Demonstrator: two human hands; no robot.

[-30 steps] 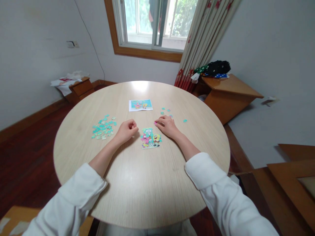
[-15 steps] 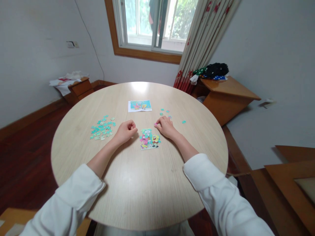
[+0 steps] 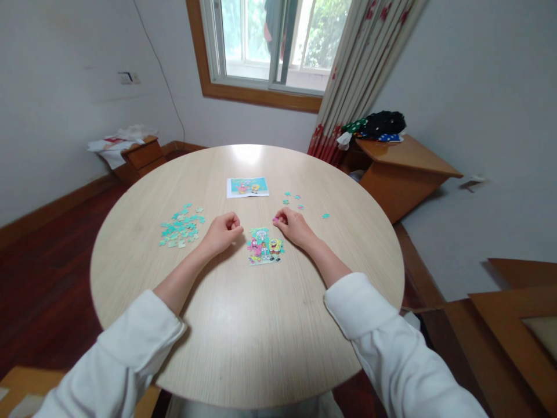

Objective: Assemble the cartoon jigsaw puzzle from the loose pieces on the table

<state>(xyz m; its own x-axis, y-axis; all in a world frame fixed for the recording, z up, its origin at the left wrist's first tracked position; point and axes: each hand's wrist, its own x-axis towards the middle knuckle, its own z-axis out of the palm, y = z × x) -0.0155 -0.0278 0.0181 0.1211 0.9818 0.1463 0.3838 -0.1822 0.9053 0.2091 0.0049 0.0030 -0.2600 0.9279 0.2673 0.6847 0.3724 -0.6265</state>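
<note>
Between my hands lies a partly joined jigsaw puzzle (image 3: 264, 247) with a pink, a pale teal and a yellow cartoon figure. My right hand (image 3: 295, 225), just above its right corner, pinches a small pink puzzle piece (image 3: 275, 220). My left hand (image 3: 224, 231) rests on the table left of the puzzle, its fingers curled in; whether anything is inside them is hidden. Further left is a heap of loose teal and pale green puzzle pieces (image 3: 180, 226). A few stray pieces (image 3: 297, 197) lie beyond my right hand, and a single teal piece (image 3: 325, 216) lies farther right.
A printed picture sheet (image 3: 248, 187) with the same figures lies behind the puzzle. Everything is on a round wooden table (image 3: 243, 337). Beyond it stand a small drawer unit (image 3: 143, 157) at left and a wooden cabinet (image 3: 391, 174) piled with clothes at right.
My right hand has shifted very slightly and its fingers have turned a little, with the pink puzzle piece still pinched. My left hand and the puzzle look unchanged.
</note>
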